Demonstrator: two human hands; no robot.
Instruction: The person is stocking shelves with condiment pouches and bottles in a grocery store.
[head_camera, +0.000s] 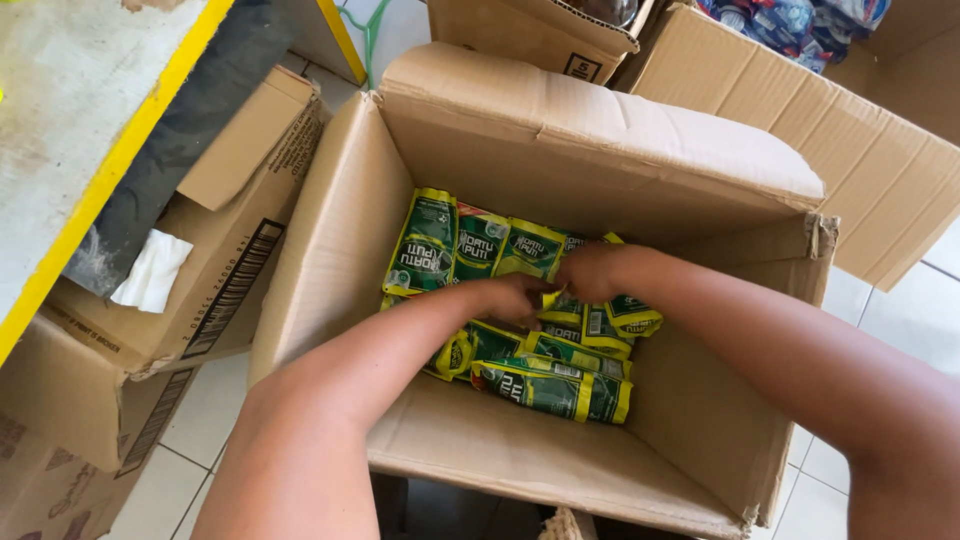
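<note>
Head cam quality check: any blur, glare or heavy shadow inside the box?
Head view: sharp, even daylight; no blur on the left hand or right hand; mild sheen on the green packets; soft shade inside the cardboard box; slight wide-angle bend at the edges.

White tissue (152, 270) on flattened cardboard (240, 190) (beside yellow-edged table (70, 110))

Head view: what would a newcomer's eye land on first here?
The bright green and yellow pouches packed in the bottom of the large open cardboard box at centre stand out first. Both bare arms reach down into it, the left hand and right hand meeting over the pouches in the middle. At the left edge, a yellow-edged table overhangs smaller cartons with a white paper scrap on one.
</note>
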